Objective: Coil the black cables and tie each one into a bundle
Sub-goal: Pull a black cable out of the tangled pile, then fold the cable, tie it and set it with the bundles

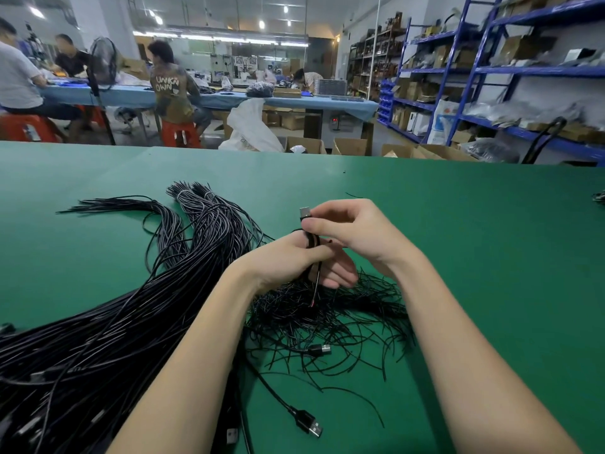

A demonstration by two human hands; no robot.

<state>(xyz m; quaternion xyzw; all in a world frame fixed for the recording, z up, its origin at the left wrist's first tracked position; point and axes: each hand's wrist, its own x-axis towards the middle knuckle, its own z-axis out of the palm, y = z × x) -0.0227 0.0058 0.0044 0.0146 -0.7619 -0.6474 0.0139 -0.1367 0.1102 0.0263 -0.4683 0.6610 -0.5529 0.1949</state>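
Looking down from your head camera, your left hand [294, 260] clamps its grip around a coiled black cable [311, 240] above the green counter [491, 257]. Your right hand [353, 231] pinches it just below the USB plug [305, 213]. Loose cables [114, 322] lie left. It looks light, limp and springy; hold the coil's middle.

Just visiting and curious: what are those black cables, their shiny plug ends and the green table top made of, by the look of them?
Black cables: likely rubbery plastic sheathing, semi-glossy; they bend limply and catch pale highlights. Plug end: bare metal shell, silvery and reflective, on a matte black, probably plastic, body. Green table top: smooth matte mat, possibly rubber or vinyl; hard to say.
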